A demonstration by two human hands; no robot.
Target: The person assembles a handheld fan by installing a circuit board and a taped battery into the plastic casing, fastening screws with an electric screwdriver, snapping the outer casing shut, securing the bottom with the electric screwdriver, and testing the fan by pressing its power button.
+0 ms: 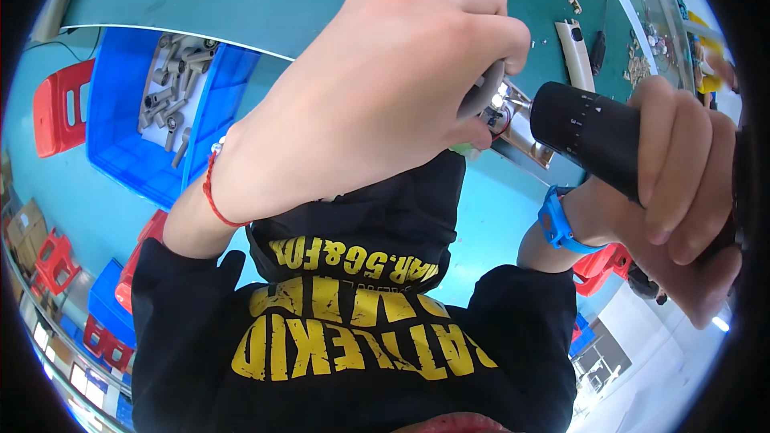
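Clasps a grey part [484, 95] in the left hand [429, 40] near the bench [241, 4], grips a black driver [584, 130] in the right hand [682, 168], aims its bit [520, 102] partward; apparently fastening, judging from a half-blocked view; next needs steady, straight pressure.

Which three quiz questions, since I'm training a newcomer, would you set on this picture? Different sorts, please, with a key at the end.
1. What does the right hand hold: (a) a roll of tape, (b) a black cylindrical tool, or (c) a paintbrush?

2. True or false: the left hand is held out flat with nothing in its grip.

3. What lies in the blue bin at the picture's upper left?

Key:
1. b.
2. False; it grips a gray workpiece.
3. Gray parts with rounded heads and stems.
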